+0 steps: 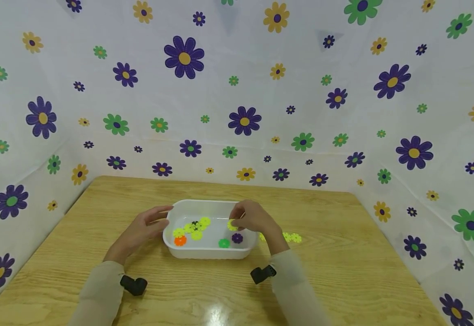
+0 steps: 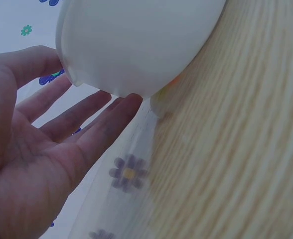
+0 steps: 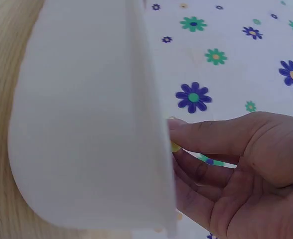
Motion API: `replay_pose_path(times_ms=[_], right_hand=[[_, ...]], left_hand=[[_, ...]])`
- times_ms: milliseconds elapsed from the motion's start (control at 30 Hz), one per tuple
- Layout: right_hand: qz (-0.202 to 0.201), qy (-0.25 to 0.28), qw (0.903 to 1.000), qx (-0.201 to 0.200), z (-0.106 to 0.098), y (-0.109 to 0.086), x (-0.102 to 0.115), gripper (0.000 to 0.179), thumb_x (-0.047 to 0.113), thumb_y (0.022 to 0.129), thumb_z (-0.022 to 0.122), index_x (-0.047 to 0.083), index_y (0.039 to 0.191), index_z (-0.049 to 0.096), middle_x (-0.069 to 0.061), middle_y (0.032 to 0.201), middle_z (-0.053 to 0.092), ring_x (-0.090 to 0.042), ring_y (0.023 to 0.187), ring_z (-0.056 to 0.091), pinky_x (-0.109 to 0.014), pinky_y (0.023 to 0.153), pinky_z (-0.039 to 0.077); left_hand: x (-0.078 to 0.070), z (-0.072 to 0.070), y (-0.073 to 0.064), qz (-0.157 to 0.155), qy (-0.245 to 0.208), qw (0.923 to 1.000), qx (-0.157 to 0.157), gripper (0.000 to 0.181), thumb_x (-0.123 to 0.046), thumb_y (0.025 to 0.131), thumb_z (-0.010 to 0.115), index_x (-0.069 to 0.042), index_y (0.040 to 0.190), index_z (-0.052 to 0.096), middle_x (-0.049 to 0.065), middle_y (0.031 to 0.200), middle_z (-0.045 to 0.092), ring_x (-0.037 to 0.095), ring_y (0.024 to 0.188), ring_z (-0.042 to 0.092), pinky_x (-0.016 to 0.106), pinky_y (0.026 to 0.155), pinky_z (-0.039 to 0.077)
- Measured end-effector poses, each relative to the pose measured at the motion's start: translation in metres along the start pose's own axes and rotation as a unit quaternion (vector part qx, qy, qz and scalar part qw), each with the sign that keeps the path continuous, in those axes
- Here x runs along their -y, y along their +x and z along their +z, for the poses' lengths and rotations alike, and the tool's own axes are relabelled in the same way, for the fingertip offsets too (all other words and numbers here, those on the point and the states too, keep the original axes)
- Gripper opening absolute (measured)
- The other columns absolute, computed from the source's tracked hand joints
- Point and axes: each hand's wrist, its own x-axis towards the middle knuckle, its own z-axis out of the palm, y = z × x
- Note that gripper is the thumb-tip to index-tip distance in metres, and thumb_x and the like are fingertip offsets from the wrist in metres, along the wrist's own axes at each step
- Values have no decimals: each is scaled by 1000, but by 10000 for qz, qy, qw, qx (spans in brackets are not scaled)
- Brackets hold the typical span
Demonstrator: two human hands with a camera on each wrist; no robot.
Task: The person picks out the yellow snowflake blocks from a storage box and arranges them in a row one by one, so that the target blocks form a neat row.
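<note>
A white plastic tub (image 1: 210,254) stands on the wooden table with loose flower-shaped plastic discs inside. My left hand (image 1: 140,230) touches its left end; in the left wrist view the fingertips (image 2: 133,99) lie against the outer wall, fingers mostly extended. Above the right part of the tub, my right hand (image 1: 257,220) pinches a yellow flower-shaped disc (image 1: 232,225) between thumb and fingers. In the right wrist view the tub wall (image 3: 81,124) covers most of that disc (image 3: 175,147). Inside are an orange disc (image 1: 180,241), a green disc (image 1: 224,243), a purple disc (image 1: 237,238), a black disc and several yellow ones.
Right of the tub, a row of yellow discs (image 1: 291,237) lies on the table (image 1: 342,253), partly behind my right wrist. A white flower-printed cloth (image 1: 220,95) hangs behind and along both sides of the table. Each wrist wears a black camera (image 1: 134,285).
</note>
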Motion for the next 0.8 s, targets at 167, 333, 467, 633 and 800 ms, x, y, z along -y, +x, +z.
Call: replay_pose_path(times_ms=[167, 333, 467, 633, 800], right_hand=[[70, -22, 9998, -172, -16, -11, -7, 6, 6, 92, 74, 4, 98, 73, -10, 93, 70, -18, 77, 68, -35, 77, 66], [167, -44, 9992, -362, -32, -23, -15, 8, 6, 93, 74, 3, 100, 72, -11, 96, 70, -18, 78, 68, -39, 80, 66], [228, -60, 9986, -480, -43, -31, -25, 9, 6, 94, 73, 2, 102, 72, -12, 97, 70, -19, 79, 70, -40, 80, 66], [296, -49, 9981, -542, -55, -39, -37, 9, 6, 94, 72, 2, 101, 71, -13, 95, 71, -23, 80, 72, -43, 81, 66], [366, 63, 9978, -550, -66, -47, -52, 10, 5, 95, 71, -1, 102, 70, -15, 95, 70, -23, 80, 71, -45, 82, 66]], left_hand=[[1, 0, 0, -16, -17, 10000, -4, 60, -32, 105, 61, -14, 158, 40, 23, 165, 35, 48, 146, 43, 50, 111, 52], [0, 0, 0, -21, -1, 10000, -29, 60, -31, 105, 61, -14, 158, 40, 22, 165, 35, 48, 147, 42, 50, 110, 53], [0, 1, 0, 8, 32, 10000, -42, 59, -29, 105, 61, -14, 158, 41, 23, 165, 35, 49, 147, 42, 51, 110, 53], [1, 0, 0, 46, 43, 10000, -45, 58, -29, 105, 60, -14, 158, 41, 23, 165, 35, 49, 146, 43, 51, 109, 53], [3, 0, 1, 79, -58, 10000, -3, 58, -27, 105, 60, -13, 158, 41, 23, 165, 36, 49, 146, 43, 48, 108, 55]])
